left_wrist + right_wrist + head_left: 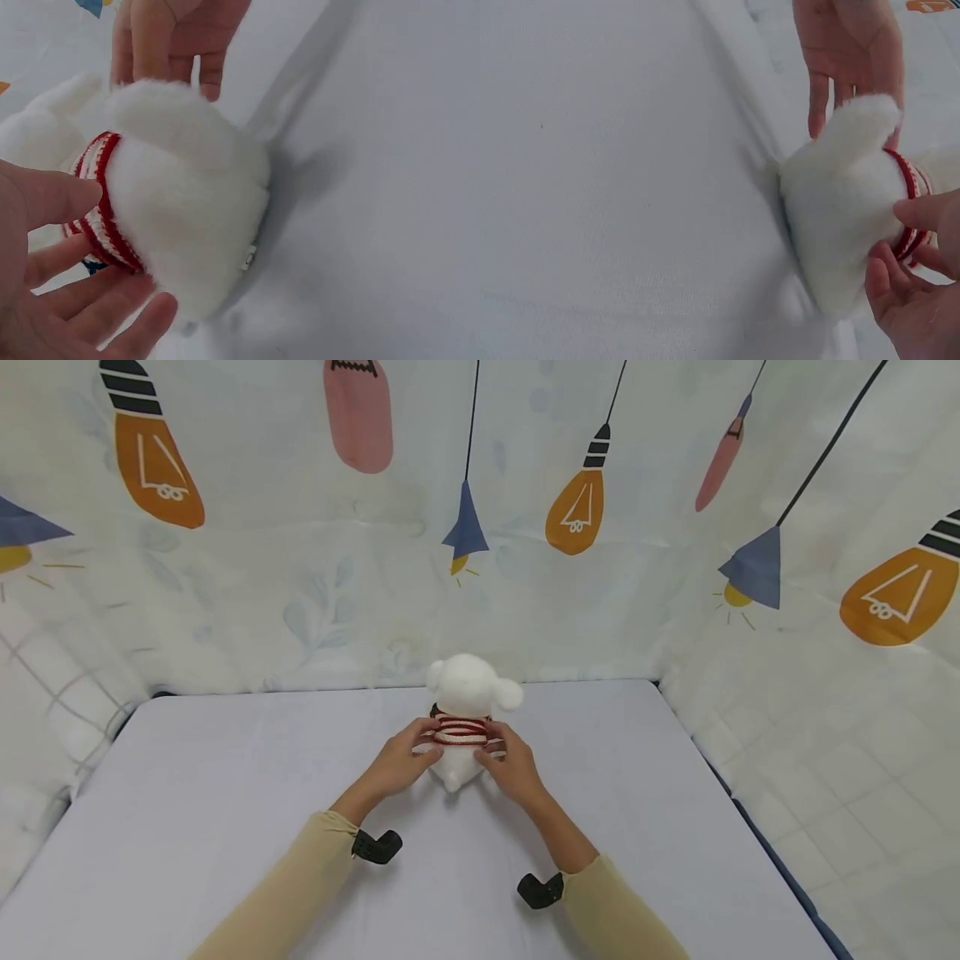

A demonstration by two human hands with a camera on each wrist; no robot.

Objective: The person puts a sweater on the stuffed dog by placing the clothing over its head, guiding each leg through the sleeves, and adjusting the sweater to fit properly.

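A white plush toy (463,703) in a red-and-white striped sweater (460,731) is sitting upright on a pale table (225,777), with the table's far edge running behind it and its back facing the person. The left hand (401,764) is holding the toy's left side in a light, fairly narrow grip, its thumb pressing near the sweater's hem while the fingers are curving round the side. The right hand (517,768) is gripping the toy's right side in much the same manner, its thumb touching the hem and its fingers bending round the body. A small white tag (249,257) is showing low on the toy. Beige sleeves (285,885) and black wrist cameras (377,847) are appearing in front of the toy, while a wall cloth (360,568) printed with orange bulbs and blue lamps is hanging behind it.
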